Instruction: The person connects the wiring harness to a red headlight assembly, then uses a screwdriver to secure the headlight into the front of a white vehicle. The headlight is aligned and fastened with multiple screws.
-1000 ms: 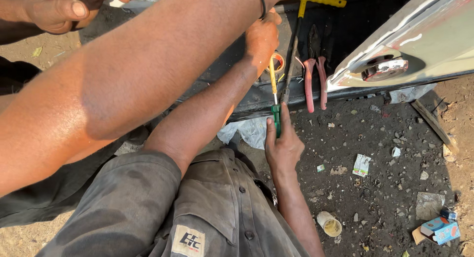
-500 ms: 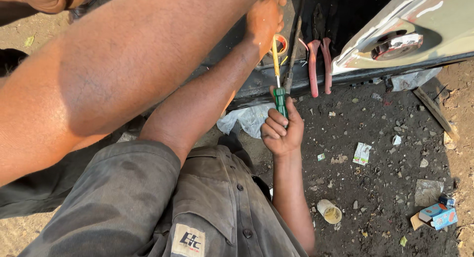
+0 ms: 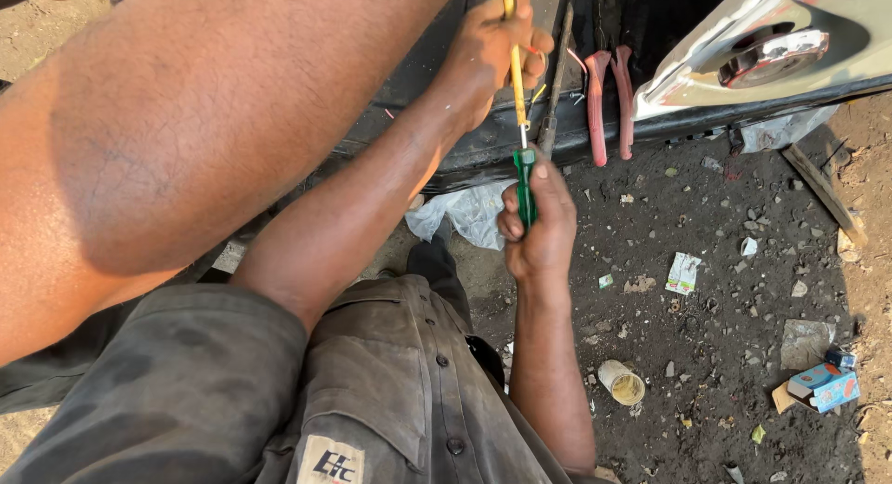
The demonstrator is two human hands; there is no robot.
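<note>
R hand [image 3: 537,226] closed round green screwdriver handle [image 3: 526,185], shaft aimed 12 o'clock. L hand [image 3: 492,52] wrapped on yellow rod [image 3: 514,66] directly above, at dark sill [image 3: 483,150]. Red-handled pliers [image 3: 609,103] seen at 2 o'clock, hung on sill. Small tin [image 3: 621,383] noted at 5 o'clock on ground.

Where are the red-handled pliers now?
Head view, upper right of centre: the red-handled pliers rest on the dark car sill, right of the co-worker's green-handled screwdriver.

The left hand [image 3: 492,52] steadies a yellow shaft [image 3: 513,61] high up; the right hand [image 3: 539,224] grips the green screwdriver handle [image 3: 526,182] — red-handled pliers [image 3: 609,98] hang just beside.
</note>
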